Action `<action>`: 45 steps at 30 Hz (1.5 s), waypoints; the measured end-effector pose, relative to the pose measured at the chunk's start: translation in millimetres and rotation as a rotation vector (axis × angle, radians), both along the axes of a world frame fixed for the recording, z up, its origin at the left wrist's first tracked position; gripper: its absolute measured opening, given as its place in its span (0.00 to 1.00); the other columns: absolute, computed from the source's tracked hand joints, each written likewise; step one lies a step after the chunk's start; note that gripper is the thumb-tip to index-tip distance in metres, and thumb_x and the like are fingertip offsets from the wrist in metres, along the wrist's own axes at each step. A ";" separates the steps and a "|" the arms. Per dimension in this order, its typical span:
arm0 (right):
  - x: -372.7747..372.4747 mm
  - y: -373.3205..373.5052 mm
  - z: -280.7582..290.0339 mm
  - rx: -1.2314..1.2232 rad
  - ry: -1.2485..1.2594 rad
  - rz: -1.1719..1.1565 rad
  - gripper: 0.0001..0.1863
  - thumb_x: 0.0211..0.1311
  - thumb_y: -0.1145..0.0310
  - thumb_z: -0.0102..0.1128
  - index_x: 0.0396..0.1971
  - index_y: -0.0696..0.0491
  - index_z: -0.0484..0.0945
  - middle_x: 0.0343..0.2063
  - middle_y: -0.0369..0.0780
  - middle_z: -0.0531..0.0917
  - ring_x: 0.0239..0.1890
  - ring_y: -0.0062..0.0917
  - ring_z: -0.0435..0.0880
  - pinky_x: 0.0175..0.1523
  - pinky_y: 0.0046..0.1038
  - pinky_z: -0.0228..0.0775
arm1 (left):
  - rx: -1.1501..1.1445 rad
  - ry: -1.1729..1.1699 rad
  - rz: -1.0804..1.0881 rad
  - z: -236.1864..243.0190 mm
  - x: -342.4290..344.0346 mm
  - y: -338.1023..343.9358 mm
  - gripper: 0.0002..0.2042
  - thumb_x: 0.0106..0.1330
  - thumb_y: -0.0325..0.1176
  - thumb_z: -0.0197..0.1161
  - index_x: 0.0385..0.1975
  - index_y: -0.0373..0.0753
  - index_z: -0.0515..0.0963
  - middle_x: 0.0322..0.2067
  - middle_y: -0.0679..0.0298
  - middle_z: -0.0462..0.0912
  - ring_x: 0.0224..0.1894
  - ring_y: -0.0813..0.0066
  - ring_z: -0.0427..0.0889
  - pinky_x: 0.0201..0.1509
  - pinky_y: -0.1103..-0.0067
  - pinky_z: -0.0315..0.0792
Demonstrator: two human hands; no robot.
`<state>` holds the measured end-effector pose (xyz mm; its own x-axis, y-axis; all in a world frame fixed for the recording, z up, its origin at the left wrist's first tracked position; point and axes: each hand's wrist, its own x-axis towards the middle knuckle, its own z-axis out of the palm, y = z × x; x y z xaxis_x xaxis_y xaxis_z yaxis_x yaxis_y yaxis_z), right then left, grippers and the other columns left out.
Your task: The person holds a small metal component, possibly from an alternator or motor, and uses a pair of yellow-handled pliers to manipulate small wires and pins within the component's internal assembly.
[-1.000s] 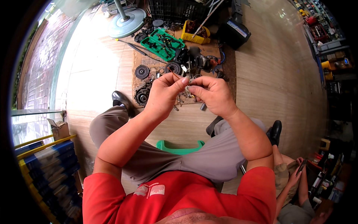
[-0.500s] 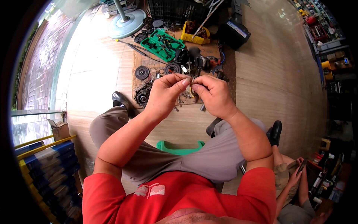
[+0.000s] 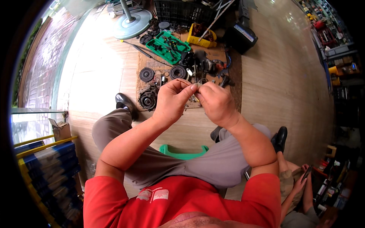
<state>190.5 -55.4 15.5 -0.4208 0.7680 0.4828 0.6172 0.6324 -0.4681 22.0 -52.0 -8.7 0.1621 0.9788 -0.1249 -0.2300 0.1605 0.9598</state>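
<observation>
My left hand and my right hand meet above a dirty cardboard mat, pinching a small thin piece, apparently wire, mostly hidden by the fingertips. Around and beyond them on the mat lie two black round parts, a larger dark mechanical housing, a bulky dark tool or part, several small pieces and an open green tool case.
A yellow bin, black crate, black box and round stand base stand beyond. A green stool is between my legs. Another person's hands hold a phone at lower right. Blue stacked boxes are at left.
Both hands have dropped slightly in the picture, with the right fingers curling further over the small piece. The mat and its items sit slightly lower and further right in the view.
</observation>
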 end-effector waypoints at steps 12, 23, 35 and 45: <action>0.3 0.2 -0.2 -0.174 0.081 -0.017 0.07 0.50 0.74 0.63 0.23 0.56 0.72 0.23 0.44 0.74 0.27 0.42 0.77 0.30 0.38 0.69 | 0.094 0.069 0.021 2.4 3.2 -4.4 0.06 0.64 0.29 0.66 0.28 0.32 0.78 0.25 0.68 0.81 0.29 0.87 0.75 0.32 0.86 0.71; 0.3 0.8 -1.5 -0.160 0.091 -0.001 0.07 0.50 0.75 0.63 0.24 0.56 0.72 0.23 0.44 0.75 0.27 0.42 0.77 0.30 0.38 0.70 | 0.076 0.113 0.022 8.3 2.4 -4.5 0.08 0.63 0.29 0.66 0.25 0.33 0.78 0.23 0.69 0.80 0.27 0.88 0.73 0.29 0.86 0.69; 2.1 1.4 -0.1 -0.194 0.102 0.027 0.04 0.56 0.76 0.59 0.29 0.57 0.73 0.26 0.45 0.75 0.29 0.44 0.77 0.33 0.40 0.70 | 0.061 0.059 0.021 6.0 1.1 1.4 0.06 0.64 0.29 0.64 0.31 0.32 0.80 0.26 0.69 0.81 0.29 0.89 0.73 0.31 0.87 0.68; 2.9 1.8 1.4 -0.227 0.083 0.046 0.05 0.55 0.76 0.60 0.28 0.57 0.73 0.25 0.46 0.75 0.29 0.44 0.77 0.33 0.40 0.69 | 0.119 0.011 0.017 -1.6 1.6 0.3 0.05 0.64 0.27 0.65 0.32 0.32 0.80 0.28 0.68 0.83 0.30 0.87 0.75 0.34 0.87 0.71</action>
<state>193.4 -53.6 16.8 -0.4241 0.8415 0.3347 0.5437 0.5322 -0.6490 23.5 -51.7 -10.4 0.1446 0.9894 -0.0098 -0.2206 0.0419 0.9745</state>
